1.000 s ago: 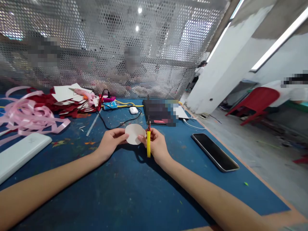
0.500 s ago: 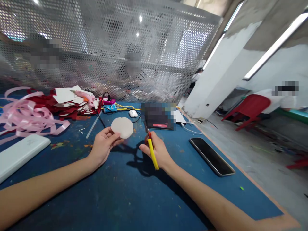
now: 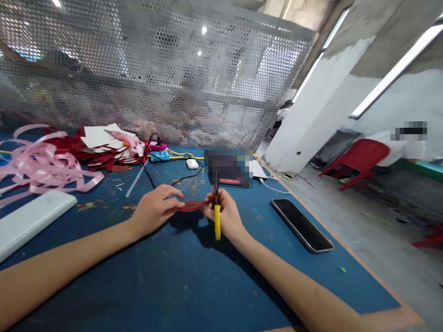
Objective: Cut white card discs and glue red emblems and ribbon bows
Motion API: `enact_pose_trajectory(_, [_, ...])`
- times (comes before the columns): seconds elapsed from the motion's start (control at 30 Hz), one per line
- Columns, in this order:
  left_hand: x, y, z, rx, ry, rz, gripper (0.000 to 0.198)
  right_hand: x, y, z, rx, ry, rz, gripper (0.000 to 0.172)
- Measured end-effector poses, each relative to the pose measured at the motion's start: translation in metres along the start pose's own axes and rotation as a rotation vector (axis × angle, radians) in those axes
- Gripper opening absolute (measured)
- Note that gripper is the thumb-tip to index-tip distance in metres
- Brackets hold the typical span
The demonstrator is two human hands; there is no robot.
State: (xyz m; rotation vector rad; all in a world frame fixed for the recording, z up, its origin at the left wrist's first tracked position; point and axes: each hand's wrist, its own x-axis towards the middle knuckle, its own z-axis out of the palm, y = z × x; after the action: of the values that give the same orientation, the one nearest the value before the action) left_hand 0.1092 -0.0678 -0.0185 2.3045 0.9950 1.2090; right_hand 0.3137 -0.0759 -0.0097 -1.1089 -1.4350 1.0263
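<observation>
A thin red piece [image 3: 191,206], blurred and seen nearly edge-on, sits at the centre of the frame, above the blue tabletop [image 3: 155,286]. The left hand [image 3: 154,213] has its grip pinched on the piece's left end; the right hand [image 3: 227,216] grips yellow-handled scissors [image 3: 217,222], fingertips at the right end. The piece looks light and probably creases easily, so a gentle pinch at its rim suits; the scissors seem stiff, best held by their handles.
</observation>
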Motion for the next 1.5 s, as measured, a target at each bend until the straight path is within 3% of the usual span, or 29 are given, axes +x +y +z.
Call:
enact_pose_trajectory(0.1, [0.003, -0.009, -0.003, -0.134, -0.169, -0.082, 0.01, 0.004, 0.001, 0.0, 0.063, 0.066, 0.046, 0.034])
enact_pose_trajectory(0.23, [0.003, -0.002, 0.007, -0.449, -0.064, -0.505, 0.018, 0.004, 0.001, -0.001, 0.078, 0.083, 0.029, 0.035])
enact_pose_trajectory(0.3, [0.002, 0.003, 0.012, -0.529, 0.0, -0.595, 0.024, 0.003, 0.0, -0.001, 0.057, 0.069, 0.007, 0.034])
enact_pose_trajectory(0.47, [0.0, 0.005, 0.015, -0.355, 0.158, -0.586, 0.036, 0.001, 0.002, 0.001, 0.015, 0.074, -0.016, 0.032])
enact_pose_trajectory(0.7, [-0.001, -0.001, 0.01, -0.244, 0.357, -0.582, 0.036, -0.001, 0.005, 0.002, -0.071, 0.058, -0.063, 0.03])
enact_pose_trajectory(0.83, [0.0, -0.003, 0.012, -0.395, 0.352, -0.651, 0.025, -0.007, -0.001, 0.003, -0.224, 0.039, -0.104, 0.029])
enact_pose_trajectory(1.0, [0.004, 0.005, 0.013, -0.743, 0.383, -0.653, 0.045, -0.011, -0.006, 0.001, -0.491, -0.002, -0.156, 0.034])
enact_pose_trajectory(1.2, [-0.002, 0.013, 0.014, -0.759, 0.353, -0.554, 0.037, -0.009, -0.008, -0.003, -0.945, -0.062, -0.245, 0.035])
enact_pose_trajectory(1.5, [-0.002, 0.013, 0.015, -0.832, 0.436, -0.517, 0.036, -0.009, -0.013, 0.0, -1.044, -0.041, -0.135, 0.043])
